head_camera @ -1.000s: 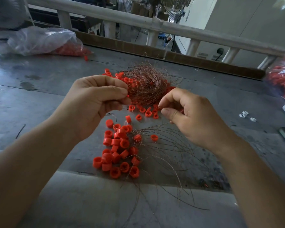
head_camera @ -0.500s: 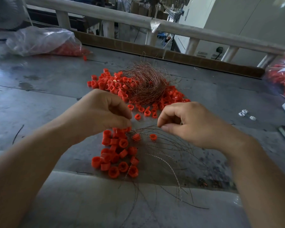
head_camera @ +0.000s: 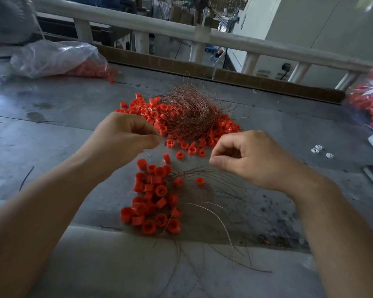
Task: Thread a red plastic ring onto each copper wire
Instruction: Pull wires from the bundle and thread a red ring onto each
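Threading looks under way: the left hand pinches its grip on a fine copper wire above the red rings heaped at its 5 o'clock on the tabletop, while the right hand holds its grip pinched tight on I cannot tell what, so the next move calls for steadily lining the wire tip up with a ring's bore.

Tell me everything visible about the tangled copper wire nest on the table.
The copper wire nest is a rounded tangle of thin, reddish-brown metallic strands, with stray ends sticking up and out. It lies on the grey table, with red plastic rings heaped against its left, right and near edges. The left hand and right hand are nearer the camera; neither plainly touches it.
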Tool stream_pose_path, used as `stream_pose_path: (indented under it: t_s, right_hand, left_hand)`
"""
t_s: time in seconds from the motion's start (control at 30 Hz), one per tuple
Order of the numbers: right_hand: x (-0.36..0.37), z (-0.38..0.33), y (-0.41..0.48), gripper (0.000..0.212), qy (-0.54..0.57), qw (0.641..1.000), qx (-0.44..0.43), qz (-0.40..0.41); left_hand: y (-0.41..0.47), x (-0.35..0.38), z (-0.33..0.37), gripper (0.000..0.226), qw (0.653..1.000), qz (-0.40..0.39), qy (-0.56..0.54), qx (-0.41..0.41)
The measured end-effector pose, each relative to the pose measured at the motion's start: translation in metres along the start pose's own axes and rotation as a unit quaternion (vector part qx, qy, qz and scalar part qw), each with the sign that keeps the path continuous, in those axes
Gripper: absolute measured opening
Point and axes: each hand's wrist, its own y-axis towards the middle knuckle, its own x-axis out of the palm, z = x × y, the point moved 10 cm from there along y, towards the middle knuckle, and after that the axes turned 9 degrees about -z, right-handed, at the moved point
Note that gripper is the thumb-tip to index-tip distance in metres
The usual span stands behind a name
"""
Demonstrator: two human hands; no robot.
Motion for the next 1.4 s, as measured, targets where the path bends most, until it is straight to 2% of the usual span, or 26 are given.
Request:
stream_pose_path:
  t_s: [0.1, 0.2, 0.3, 0.37, 0.5, 0.57, 0.67, 0.73, 0.77, 0.9, 0.97, 1.03, 1.07, 1.13, 1.27, 1.4]
  right_hand:
    - [-0.014, 0.013, -0.001, 0.014, 0.005, 0.997, 0.03, 0.065]
    - [-0.027, 0.024, -0.002, 0.014, 0.008, 0.99, 0.054, 0.128]
    - [-0.036, 0.033, -0.005, 0.014, 0.025, 0.983, 0.07, 0.169]
    - [-0.039, 0.037, -0.007, 0.017, 0.036, 0.979, 0.078, 0.185]
    - [-0.046, 0.045, -0.009, 0.02, 0.034, 0.971, 0.1, 0.217]
    - [-0.048, 0.051, -0.01, 0.023, 0.04, 0.966, 0.112, 0.228]
    - [-0.045, 0.056, -0.009, 0.023, 0.036, 0.966, 0.126, 0.223]
    - [-0.041, 0.057, -0.007, 0.02, 0.029, 0.968, 0.132, 0.21]
    - [-0.039, 0.058, -0.007, 0.019, 0.028, 0.969, 0.135, 0.205]
    - [-0.036, 0.059, -0.005, 0.017, 0.021, 0.971, 0.137, 0.197]
    - [-0.034, 0.058, -0.004, 0.016, 0.015, 0.971, 0.138, 0.195]
    - [-0.033, 0.056, -0.003, 0.015, 0.008, 0.971, 0.14, 0.195]
    - [-0.034, 0.055, -0.003, 0.015, 0.008, 0.97, 0.14, 0.199]
    - [-0.035, 0.051, 0.001, 0.014, 0.004, 0.969, 0.135, 0.207]
    - [-0.033, 0.037, 0.025, 0.002, -0.052, 0.974, 0.113, 0.19]
    - [-0.025, 0.036, 0.052, 0.028, -0.109, 0.974, 0.096, 0.176]
  left_hand:
    - [0.019, -0.017, -0.017, 0.019, 0.993, 0.076, 0.084, -0.024]
    - [0.044, -0.015, -0.031, 0.031, 0.992, 0.058, 0.099, -0.049]
    - [0.06, -0.004, -0.031, 0.039, 0.994, 0.029, 0.106, -0.023]
    - [0.065, 0.003, -0.027, 0.039, 0.987, 0.026, 0.158, 0.007]
    - [0.061, 0.003, -0.016, 0.027, 0.967, 0.06, 0.242, 0.053]
    - [0.057, 0.0, -0.013, 0.015, 0.966, 0.067, 0.242, 0.06]
    - [0.053, 0.0, -0.012, 0.021, 0.966, 0.067, 0.244, 0.057]
    - [0.049, -0.006, -0.013, 0.015, 0.969, 0.086, 0.229, 0.037]
    - [0.046, -0.011, -0.015, 0.012, 0.972, 0.099, 0.214, 0.023]
    - [0.028, -0.029, -0.014, 0.021, 0.987, 0.121, 0.102, -0.009]
    - [0.015, -0.03, 0.0, 0.017, 0.994, 0.105, 0.026, 0.018]
    - [0.003, -0.014, 0.026, 0.027, 0.995, 0.036, -0.048, 0.079]
    - [-0.003, -0.002, 0.039, 0.03, 0.992, -0.001, -0.052, 0.111]
    - [-0.01, 0.023, 0.057, 0.033, 0.987, -0.049, 0.002, 0.151]
    - [-0.011, 0.048, 0.055, 0.03, 0.982, -0.083, 0.078, 0.153]
    - [-0.005, 0.045, 0.045, 0.028, 0.983, -0.08, 0.092, 0.141]
